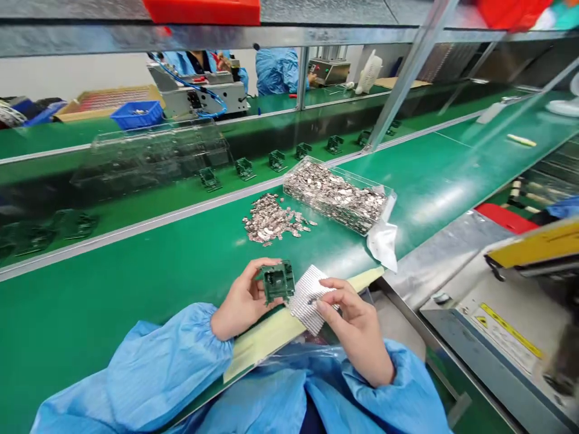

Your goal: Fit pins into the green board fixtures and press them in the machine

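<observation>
My left hand is closed round a dark green, box-shaped plastic frame with an open middle, held above the near edge of the bench. My right hand pinches thumb against forefinger on a small dark piece, too small to name. Just behind those fingertips is a white ribbed sheet, tilted beside the green frame; whether it is held or lying there I cannot tell. Beyond my hands, a loose pile of small silvery metal pieces lies on the green surface.
A clear tray heaped with similar metal pieces stands behind the pile, white paper at its right end. Several green frames line the far strip. Yellow tape runs along the near edge. A machine stands right. Co-workers sit across.
</observation>
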A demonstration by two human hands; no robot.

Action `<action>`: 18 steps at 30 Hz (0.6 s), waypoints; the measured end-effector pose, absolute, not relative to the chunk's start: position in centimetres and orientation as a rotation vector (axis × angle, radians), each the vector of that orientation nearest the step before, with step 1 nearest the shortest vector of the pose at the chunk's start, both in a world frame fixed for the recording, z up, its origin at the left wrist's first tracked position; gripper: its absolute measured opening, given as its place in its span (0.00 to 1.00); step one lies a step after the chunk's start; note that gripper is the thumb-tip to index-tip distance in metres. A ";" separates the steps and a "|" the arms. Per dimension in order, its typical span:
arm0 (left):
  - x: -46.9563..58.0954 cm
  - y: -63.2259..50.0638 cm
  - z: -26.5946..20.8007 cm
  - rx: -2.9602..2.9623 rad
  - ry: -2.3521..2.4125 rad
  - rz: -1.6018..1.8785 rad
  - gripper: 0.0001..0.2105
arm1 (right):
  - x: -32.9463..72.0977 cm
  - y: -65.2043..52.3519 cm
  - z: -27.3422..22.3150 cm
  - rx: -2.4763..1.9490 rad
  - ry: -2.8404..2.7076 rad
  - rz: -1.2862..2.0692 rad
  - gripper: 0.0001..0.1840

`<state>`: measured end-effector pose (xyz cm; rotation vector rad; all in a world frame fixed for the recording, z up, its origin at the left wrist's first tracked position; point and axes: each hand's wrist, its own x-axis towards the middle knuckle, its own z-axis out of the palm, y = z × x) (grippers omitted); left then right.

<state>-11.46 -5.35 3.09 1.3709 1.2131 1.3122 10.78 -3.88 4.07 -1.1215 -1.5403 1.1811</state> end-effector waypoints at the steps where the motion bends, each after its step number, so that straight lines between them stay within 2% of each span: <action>1: -10.0 -5.4 3.4 1.316 1.150 1.296 0.24 | 10.9 -4.1 4.1 -1.126 -1.518 1.174 0.08; 7: -5.6 -5.6 3.5 1.215 1.026 1.228 0.21 | 10.9 -5.7 4.2 -1.157 -1.468 1.108 0.06; 18: -5.9 -6.7 1.5 1.298 1.018 1.149 0.19 | 9.8 -6.1 3.6 -1.253 -1.450 0.968 0.07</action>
